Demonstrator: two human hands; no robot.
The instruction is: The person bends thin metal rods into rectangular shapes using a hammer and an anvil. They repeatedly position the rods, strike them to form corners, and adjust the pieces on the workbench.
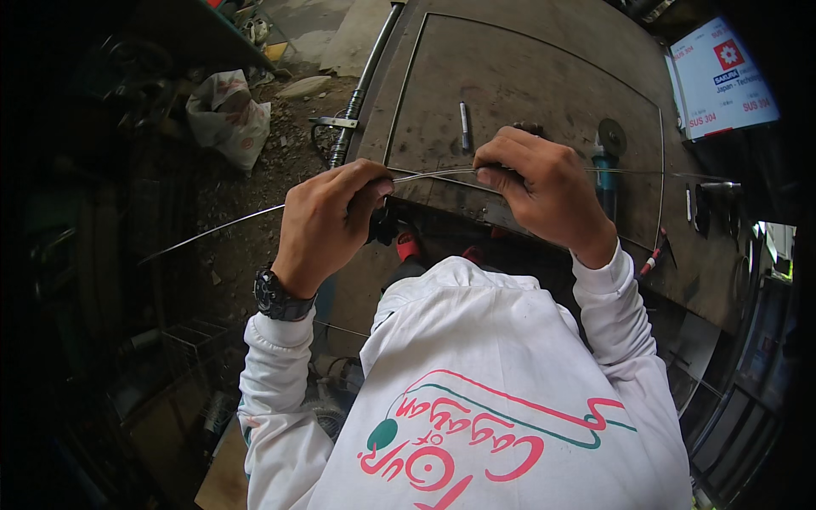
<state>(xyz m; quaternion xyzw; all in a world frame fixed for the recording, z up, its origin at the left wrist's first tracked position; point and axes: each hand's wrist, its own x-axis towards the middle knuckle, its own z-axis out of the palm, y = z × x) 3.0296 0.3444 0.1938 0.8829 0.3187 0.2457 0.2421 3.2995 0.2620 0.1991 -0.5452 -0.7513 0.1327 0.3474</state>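
Note:
A long thin metal rod [433, 174] runs crosswise in front of me, bowed slightly between my hands. My left hand [331, 217], a dark watch on its wrist, pinches it, and its left end juts out past the table edge over the ground. The fingers and thumb of my right hand [540, 183] pinch the rod farther right, above the table. Beyond that hand the rod extends over a teal angle grinder [604, 166] that lies on the table with its disc upward. A marker [465, 126] lies just beyond the gap between my hands.
The brown metal table [527, 76] bears a large outline of thin rod [544, 41]. A bar with a coil spring [342, 140] runs along its left edge. To the left, a white plastic bag [228, 119] sits on the ground. A white and blue printed panel [697, 85] stands at far right.

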